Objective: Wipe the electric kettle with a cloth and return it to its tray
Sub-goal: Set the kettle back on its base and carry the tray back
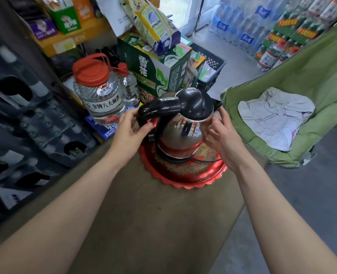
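Crowding behind kettle [180,135], jug [102,95], carton [155,74]; cloth [276,117] apart

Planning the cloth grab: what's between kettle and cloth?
Head view: the right hand beside the kettle, then the green fabric edge; the cloth lies on that fabric.
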The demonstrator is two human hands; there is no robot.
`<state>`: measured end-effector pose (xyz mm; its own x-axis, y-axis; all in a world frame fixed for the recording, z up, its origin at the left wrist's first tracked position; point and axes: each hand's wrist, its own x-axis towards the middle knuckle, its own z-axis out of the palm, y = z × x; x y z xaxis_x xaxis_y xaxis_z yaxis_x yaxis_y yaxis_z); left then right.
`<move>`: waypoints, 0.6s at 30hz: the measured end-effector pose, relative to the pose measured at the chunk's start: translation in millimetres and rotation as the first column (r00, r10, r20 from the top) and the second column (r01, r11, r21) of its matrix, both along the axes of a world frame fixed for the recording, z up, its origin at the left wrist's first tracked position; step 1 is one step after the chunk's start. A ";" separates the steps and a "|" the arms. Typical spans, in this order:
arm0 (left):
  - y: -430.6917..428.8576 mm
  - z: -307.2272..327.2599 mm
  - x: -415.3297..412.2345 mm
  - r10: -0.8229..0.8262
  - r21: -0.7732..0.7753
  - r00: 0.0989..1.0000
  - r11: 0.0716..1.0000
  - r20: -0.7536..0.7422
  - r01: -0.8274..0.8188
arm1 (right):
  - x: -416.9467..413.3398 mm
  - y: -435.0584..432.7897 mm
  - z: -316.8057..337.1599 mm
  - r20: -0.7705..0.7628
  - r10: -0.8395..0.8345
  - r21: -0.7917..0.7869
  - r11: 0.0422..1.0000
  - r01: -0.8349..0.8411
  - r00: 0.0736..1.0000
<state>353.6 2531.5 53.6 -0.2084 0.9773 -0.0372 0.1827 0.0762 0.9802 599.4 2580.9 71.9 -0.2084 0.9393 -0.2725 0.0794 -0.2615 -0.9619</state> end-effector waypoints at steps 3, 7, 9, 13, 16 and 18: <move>-8.3 -7.1 -1.4 0.003 -0.012 0.999 1.000 -0.032 -0.004 | -2.9 0.6 -4.1 0.049 0.046 -0.060 0.997 -0.043 0.998; -20.7 -17.4 -6.4 0.030 -0.022 0.999 0.999 -0.041 -0.031 | -11.1 4.0 -5.2 0.103 0.073 -0.029 0.997 -0.070 0.992; -24.7 -21.4 -5.4 0.040 -0.018 0.998 0.999 -0.056 -0.041 | -13.0 6.3 -5.1 0.098 0.078 -0.009 0.997 -0.077 0.992; -22.2 -19.3 5.1 0.065 0.072 0.991 0.996 -0.116 -0.057 | -9.0 11.0 -11.1 0.059 0.054 -0.011 0.998 -0.054 0.997; -11.4 -18.8 7.5 0.066 0.107 0.985 0.993 -0.157 -0.050 | -5.4 15.2 -13.9 0.079 0.022 -0.020 1.000 -0.020 0.997; -3.2 -19.9 7.7 0.057 0.107 0.982 0.994 -0.179 -0.038 | -2.3 17.7 -15.8 0.082 -0.018 -0.017 1.000 0.019 0.996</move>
<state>361.3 2528.3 33.6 -0.2485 0.9629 0.1057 0.3566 -0.0106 0.9342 597.1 2598.6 56.1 -0.1674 0.9377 -0.3045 0.1529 -0.2804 -0.9476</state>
